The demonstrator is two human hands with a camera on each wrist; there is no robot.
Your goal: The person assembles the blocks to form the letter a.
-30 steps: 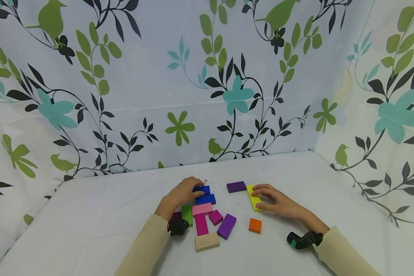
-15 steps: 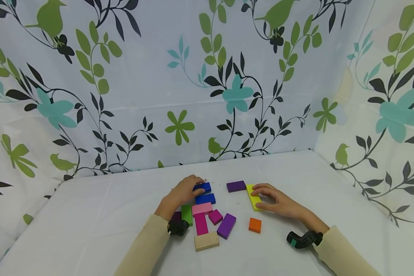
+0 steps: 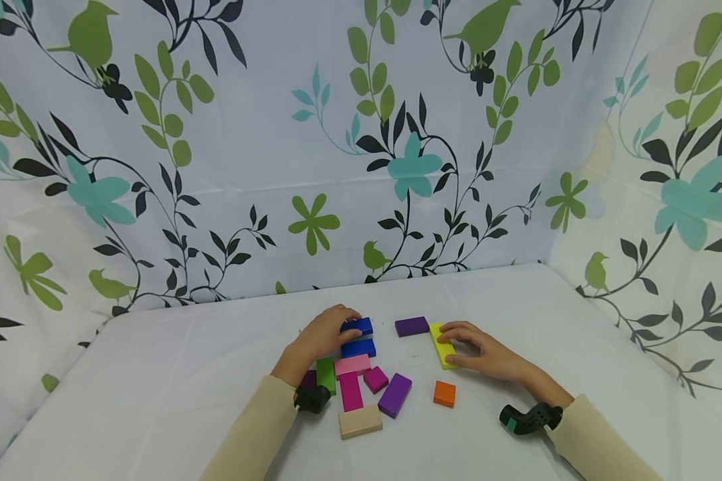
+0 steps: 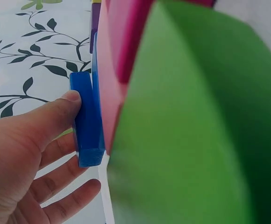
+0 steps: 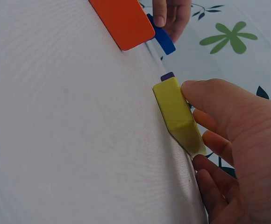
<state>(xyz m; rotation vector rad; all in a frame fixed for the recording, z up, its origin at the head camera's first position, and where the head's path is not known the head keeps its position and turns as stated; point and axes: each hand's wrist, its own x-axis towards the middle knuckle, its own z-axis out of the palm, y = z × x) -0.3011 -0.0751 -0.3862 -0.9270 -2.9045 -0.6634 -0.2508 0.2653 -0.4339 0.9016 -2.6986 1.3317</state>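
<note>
Far blue block (image 3: 364, 326): since a second ago it has moved a bit to the right and away from the near blue block (image 3: 358, 348), so a thin gap shows.
Wooden block (image 3: 360, 423): closest of all, lying on the white table (image 3: 499, 300).
Orange block (image 3: 444, 393): sits by itself, nearer than the yellow block (image 3: 442, 352).
Purple block (image 3: 395, 395): lies slanted near the small magenta block (image 3: 376, 379).
Green block (image 3: 325, 376): just beside the black wrist camera (image 3: 313, 399). If the camera swings low, it might bump this and push the pink block (image 3: 353, 364).
Left hand (image 3: 321, 337): thumb and fingers pinch the far blue block. If they twist, it might knock the near blue block, which is in the way.
Right hand (image 3: 481, 353): thumb and fingers hold the yellow block. A hard push might shove the dark purple block (image 3: 412, 327) at its far corner.
Leafy cloth (image 3: 313, 224): hangs behind everything.
</note>
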